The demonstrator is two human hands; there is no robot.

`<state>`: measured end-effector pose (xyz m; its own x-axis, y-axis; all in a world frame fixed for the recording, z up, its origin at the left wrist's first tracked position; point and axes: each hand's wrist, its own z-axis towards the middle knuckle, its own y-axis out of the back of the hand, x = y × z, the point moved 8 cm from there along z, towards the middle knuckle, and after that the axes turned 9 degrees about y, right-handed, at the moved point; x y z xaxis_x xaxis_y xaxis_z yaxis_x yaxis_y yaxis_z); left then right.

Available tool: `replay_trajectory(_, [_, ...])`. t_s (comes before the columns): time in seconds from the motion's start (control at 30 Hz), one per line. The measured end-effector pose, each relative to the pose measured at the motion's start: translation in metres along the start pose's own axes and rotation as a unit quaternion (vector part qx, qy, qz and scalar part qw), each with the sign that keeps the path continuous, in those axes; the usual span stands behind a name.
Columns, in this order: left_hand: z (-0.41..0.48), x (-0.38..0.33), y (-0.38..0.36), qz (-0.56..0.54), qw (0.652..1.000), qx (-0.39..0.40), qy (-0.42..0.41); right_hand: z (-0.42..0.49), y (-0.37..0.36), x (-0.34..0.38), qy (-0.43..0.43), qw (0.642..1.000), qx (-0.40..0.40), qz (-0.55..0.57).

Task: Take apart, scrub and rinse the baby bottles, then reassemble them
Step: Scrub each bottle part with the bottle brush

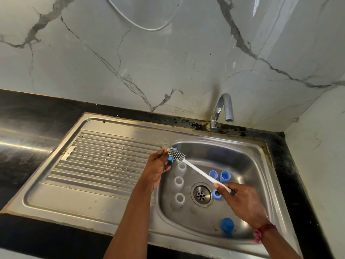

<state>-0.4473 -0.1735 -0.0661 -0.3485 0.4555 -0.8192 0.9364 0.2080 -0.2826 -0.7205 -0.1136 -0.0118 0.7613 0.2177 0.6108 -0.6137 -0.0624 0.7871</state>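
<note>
Seen from your head: your left hand [158,166] reaches over the sink [235,157], fingers pinching a blue bottle ring [170,158]. Your right hand [244,200], fingers curled round the handle of the white bottle brush [197,170], angles the bristles against that ring. Three clear bottles [178,182] stand in the basin below.

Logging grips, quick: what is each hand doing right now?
Left hand: holding a blue bottle ring.
Right hand: gripping the bottle brush handle.
</note>
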Motion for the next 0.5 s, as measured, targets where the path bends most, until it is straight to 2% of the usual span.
replay_trajectory(0.17, [0.002, -0.017, 0.001, 0.076, 0.994, 0.003, -0.077, 0.003, 0.007, -0.002, -0.014, 1.000, -0.003, -0.012])
replay_trajectory(0.5, [-0.004, -0.008, 0.005, 0.088, 0.996, 0.016, -0.027, 0.007, -0.001, -0.007, -0.044, 0.999, 0.024, -0.005])
